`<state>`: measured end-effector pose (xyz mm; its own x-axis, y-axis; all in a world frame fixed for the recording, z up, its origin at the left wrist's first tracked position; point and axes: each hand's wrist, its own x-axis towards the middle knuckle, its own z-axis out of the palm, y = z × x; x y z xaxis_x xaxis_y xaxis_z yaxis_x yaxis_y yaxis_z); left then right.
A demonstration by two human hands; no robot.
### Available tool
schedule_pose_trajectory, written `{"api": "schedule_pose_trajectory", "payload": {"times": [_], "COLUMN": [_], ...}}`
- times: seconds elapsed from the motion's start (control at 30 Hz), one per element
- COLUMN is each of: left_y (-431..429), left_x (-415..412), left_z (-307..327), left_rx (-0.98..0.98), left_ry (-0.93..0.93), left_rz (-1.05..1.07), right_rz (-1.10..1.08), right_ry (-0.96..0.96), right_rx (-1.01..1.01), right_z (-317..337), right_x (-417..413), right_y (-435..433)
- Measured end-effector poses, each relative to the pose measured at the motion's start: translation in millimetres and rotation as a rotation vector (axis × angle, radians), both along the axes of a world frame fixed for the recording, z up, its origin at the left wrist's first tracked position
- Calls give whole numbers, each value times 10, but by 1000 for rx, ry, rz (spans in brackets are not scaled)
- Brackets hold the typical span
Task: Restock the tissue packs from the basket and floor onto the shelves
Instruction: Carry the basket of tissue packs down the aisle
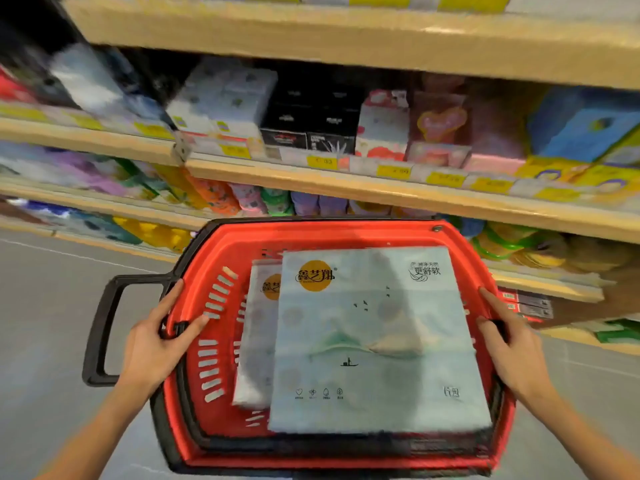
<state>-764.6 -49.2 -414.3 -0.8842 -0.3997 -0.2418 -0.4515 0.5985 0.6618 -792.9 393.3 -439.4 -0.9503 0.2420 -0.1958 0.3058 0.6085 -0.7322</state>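
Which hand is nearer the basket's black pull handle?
Left. The left hand grips the basket rim right beside the black pull handle; the right hand holds the opposite rim.

slotted plastic shopping basket (221,247): red, black rim and handle
large flat tissue pack (377,341): pale blue-green, orange circle logo, misty hills print
wooden shelf edge (346,188): tan, yellow price tags

1. The basket (221,244) looks like smooth red plastic with a black plastic handle (100,327).
2. The top tissue pack (377,341) wears a thin, slightly glossy printed plastic wrap.
3. The shelves (346,183) show a matt, wood-look front edge.
4. The floor (52,289) is matt grey.
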Motion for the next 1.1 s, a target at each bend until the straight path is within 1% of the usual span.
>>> {"api": "schedule_pose_trajectory", "payload": {"times": [0.1,0.23,0.3,0.5,0.7,0.9,1.1], "left_y": [-114,-357,-511,-1063,-1743,-2623,-3418], "left_x": [352,867,1135,1928,2701,3435,4012], "left_z": [616,1268,1531,2173,2576,2848,3076], "left_rx": [-1,-37,-45,-70,-124,-173,-209], "left_ry": [58,128,131,171,229,210,247], "left_rz": [88,188,243,422,589,733,857], "right_rz": [91,226,310,519,707,882,984], "right_ry": [38,100,121,173,250,302,269], "right_rx": [27,-13,3,-39,-63,-72,-161], "right_z": [602,1271,1562,2223,2638,2867,3019], "right_x": [-11,-60,-88,-129,-89,34,254], "right_y": [-173,-462,-659,-1495,-2710,-4083,-5326]}}
